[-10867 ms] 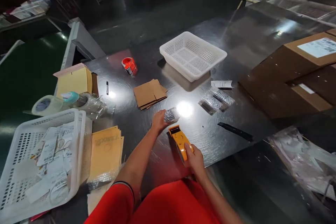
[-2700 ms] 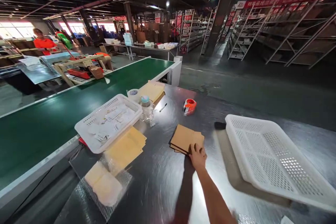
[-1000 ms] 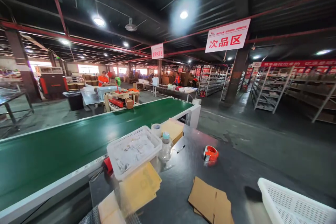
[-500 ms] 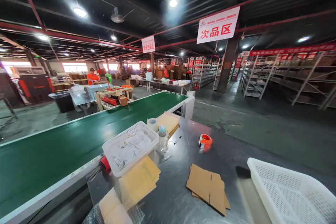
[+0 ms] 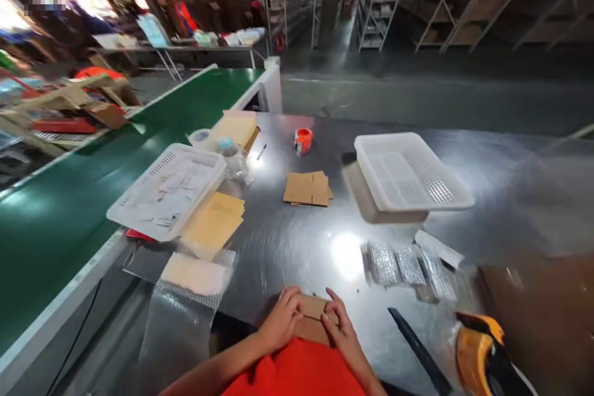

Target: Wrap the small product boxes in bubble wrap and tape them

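Note:
At the near edge of the metal table [image 5: 278, 247], a small brown cardboard box [image 5: 310, 326] lies between my two hands, close to the red clothing on my body. My left hand [image 5: 282, 318] grips its left side with bent fingers. On the right side, my right hand [image 5: 341, 325] has its thumb and fingers on the box, one finger raised. Flat folded cardboard pieces [image 5: 306, 189] lie farther forward. Several bubble-wrapped packs [image 5: 408, 266] rest to the right of my hands, near a white strip [image 5: 440, 249]. A blurred yellow-and-black tool [image 5: 476, 352] stands at the lower right.
Left of the table runs a green conveyor belt [image 5: 158, 117]. A white basket of papers [image 5: 167, 192], yellow envelopes [image 5: 213, 223] and bubble wrap [image 5: 179, 315] sit along that side. Farther off are an orange tape roll [image 5: 304, 139], a clear bottle [image 5: 234, 161] and another white basket [image 5: 413, 173].
The view has tilted down and swung right. My hands and the small cardboard box have come into sight, with the bubble-wrapped packs and the yellow-and-black tool.

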`<state>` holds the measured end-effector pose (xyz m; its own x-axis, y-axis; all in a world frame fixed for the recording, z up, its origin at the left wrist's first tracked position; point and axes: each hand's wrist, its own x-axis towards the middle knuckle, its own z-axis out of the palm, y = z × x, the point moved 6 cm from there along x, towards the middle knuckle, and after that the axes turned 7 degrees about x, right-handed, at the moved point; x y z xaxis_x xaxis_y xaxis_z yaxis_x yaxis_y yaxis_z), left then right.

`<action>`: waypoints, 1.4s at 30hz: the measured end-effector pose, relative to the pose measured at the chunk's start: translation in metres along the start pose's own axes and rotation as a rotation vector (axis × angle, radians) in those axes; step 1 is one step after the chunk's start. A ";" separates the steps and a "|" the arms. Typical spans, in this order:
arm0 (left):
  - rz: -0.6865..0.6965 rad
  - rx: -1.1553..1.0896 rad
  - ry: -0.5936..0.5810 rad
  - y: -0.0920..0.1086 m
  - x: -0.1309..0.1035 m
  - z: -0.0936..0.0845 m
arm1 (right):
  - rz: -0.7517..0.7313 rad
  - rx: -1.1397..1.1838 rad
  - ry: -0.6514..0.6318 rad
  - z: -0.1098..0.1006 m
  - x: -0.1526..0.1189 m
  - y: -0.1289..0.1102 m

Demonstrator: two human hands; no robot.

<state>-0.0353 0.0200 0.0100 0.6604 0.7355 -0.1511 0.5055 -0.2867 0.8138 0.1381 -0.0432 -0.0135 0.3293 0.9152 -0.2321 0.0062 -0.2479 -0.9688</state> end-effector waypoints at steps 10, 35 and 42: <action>0.310 0.380 -0.147 -0.018 -0.009 0.003 | 0.130 0.205 0.028 0.012 -0.003 -0.006; -0.414 -0.419 0.121 -0.044 0.048 -0.056 | -0.064 0.086 0.220 -0.030 0.036 -0.029; -1.231 -1.060 -0.198 -0.082 0.021 -0.012 | 0.066 -0.784 0.678 -0.133 0.090 -0.038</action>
<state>-0.0693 0.0665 -0.0538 0.2701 0.0788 -0.9596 0.2208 0.9650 0.1414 0.2928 0.0070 0.0144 0.8117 0.5819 0.0507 0.5015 -0.6498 -0.5712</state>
